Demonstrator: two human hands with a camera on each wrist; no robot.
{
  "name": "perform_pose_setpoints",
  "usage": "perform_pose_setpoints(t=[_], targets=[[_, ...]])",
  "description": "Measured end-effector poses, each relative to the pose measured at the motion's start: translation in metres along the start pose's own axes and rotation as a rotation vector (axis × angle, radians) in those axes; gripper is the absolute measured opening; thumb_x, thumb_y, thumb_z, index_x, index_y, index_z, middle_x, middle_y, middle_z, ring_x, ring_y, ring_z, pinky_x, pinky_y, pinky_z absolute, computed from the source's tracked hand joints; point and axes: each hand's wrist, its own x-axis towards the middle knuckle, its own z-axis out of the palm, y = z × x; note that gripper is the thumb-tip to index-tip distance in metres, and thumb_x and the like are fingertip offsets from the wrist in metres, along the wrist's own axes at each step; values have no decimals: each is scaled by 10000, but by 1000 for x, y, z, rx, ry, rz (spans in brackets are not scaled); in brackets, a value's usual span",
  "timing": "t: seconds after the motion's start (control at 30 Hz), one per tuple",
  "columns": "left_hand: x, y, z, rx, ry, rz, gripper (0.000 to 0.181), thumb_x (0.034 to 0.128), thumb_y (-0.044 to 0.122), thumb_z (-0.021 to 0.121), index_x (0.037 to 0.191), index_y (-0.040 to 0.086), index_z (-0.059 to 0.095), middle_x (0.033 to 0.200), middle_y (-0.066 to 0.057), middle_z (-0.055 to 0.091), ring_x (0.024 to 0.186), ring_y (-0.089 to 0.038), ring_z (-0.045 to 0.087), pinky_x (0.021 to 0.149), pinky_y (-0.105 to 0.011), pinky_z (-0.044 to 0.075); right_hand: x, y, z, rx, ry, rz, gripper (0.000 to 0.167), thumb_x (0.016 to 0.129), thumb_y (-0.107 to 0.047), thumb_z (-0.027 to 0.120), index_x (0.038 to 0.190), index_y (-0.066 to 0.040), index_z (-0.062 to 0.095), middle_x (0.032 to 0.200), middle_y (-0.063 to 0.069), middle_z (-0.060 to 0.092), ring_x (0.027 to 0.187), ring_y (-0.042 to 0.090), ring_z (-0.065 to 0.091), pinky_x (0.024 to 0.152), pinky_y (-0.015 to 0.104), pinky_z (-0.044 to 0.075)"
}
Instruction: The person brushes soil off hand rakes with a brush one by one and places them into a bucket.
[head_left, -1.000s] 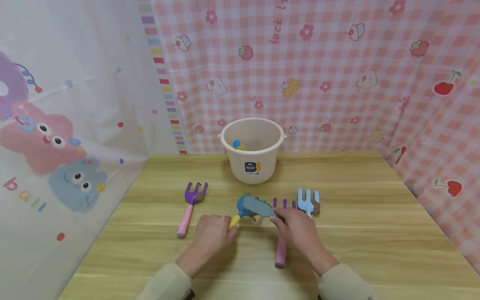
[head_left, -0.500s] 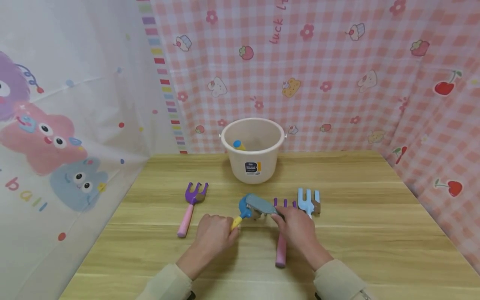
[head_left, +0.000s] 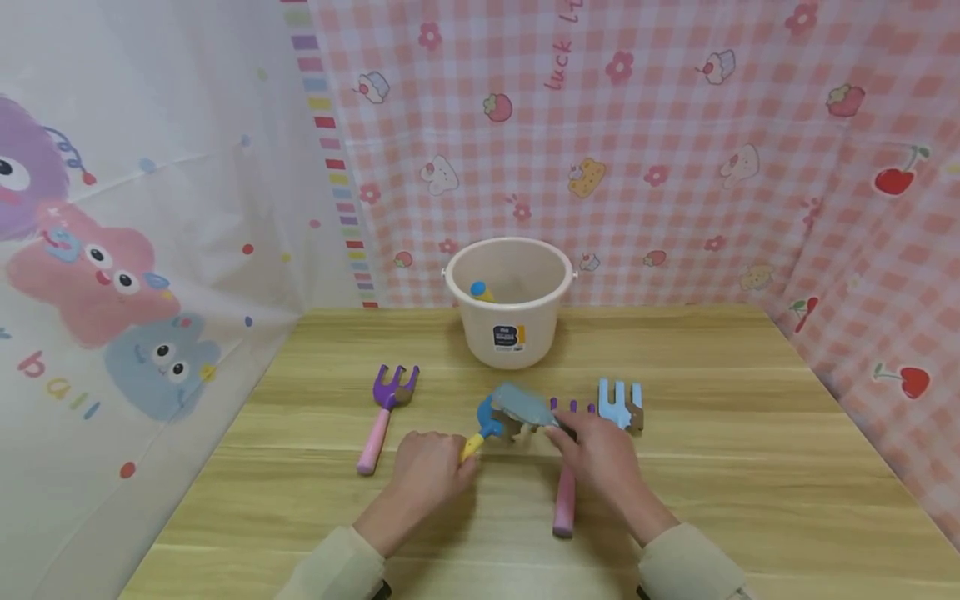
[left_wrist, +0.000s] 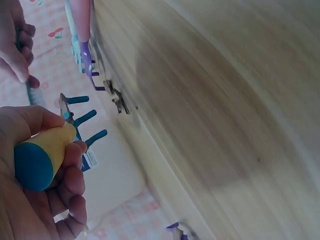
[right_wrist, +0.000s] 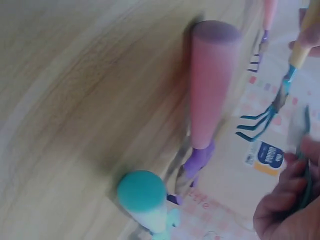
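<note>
My left hand (head_left: 431,467) grips the yellow handle (left_wrist: 52,142) of a small blue hand rake (head_left: 487,419), raised above the table. In the left wrist view its teal prongs (left_wrist: 86,117) point toward the right, with a brown patch at their base. My right hand (head_left: 603,458) holds a grey-blue brush (head_left: 523,406), its pale bristles (left_wrist: 36,96) visible in the left wrist view. In the head view the brush head overlaps the rake head; whether they touch I cannot tell. Dark brown bits (left_wrist: 120,102) lie on the tabletop below.
A pink-handled purple rake (head_left: 564,504) lies partly under my right hand. Beside it is a light blue fork (head_left: 617,407) with a brown patch. Another purple rake (head_left: 386,393) lies left. At the back stands a cream bucket (head_left: 510,337) containing a yellow-and-blue item (head_left: 481,291).
My right hand has made small motions of the brush over the rake head, and the brush has turned and shifted slightly. My left hand stays nearly in place, still gripping the rake.
</note>
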Motion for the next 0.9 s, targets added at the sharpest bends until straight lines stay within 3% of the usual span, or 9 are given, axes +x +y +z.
perform_pose_setpoints(t=[0.13,0.3,0.43,0.53,0.67,0.9], targets=[[1,-3,-1,6,6,7,359,892,268,628,593,185,450,516,63,407,459,-112,374,504,-302,353,-2,-3,1,-46,-2,-71,351,935,-270,691,1210,-51,696,1131,132,710,1023,346,672,814,508,533],[-1,-1,-1,28,39,57,378,895,275,645,590,192,437,504,80,381,457,-96,352,516,-282,335,-1,-2,5,-80,39,-56,332,937,-265,692,1192,-53,707,1103,137,717,962,349,686,739,498,542],[-2,1,0,60,76,89,409,884,289,667,572,194,420,491,75,371,449,-100,345,506,-280,328,1,0,5,-102,23,-24,340,945,-273,680,1207,-58,699,1106,143,714,932,340,686,722,486,537],[-3,1,1,69,96,105,425,879,294,680,563,194,413,485,70,370,446,-105,348,500,-285,325,2,2,6,-105,6,13,340,949,-274,674,1215,-62,695,1065,130,720,803,268,658,648,424,511],[-3,3,1,78,107,107,435,876,294,682,559,194,401,480,67,360,445,-108,348,496,-287,319,4,4,5,-89,-8,41,340,955,-265,666,1224,-58,687,972,80,713,664,175,533,566,337,426],[-4,3,1,64,82,87,437,879,290,682,559,196,399,480,69,365,449,-110,361,507,-298,337,5,5,8,-74,-11,43,375,962,-275,656,1269,-60,661,947,83,710,661,165,526,556,328,424]])
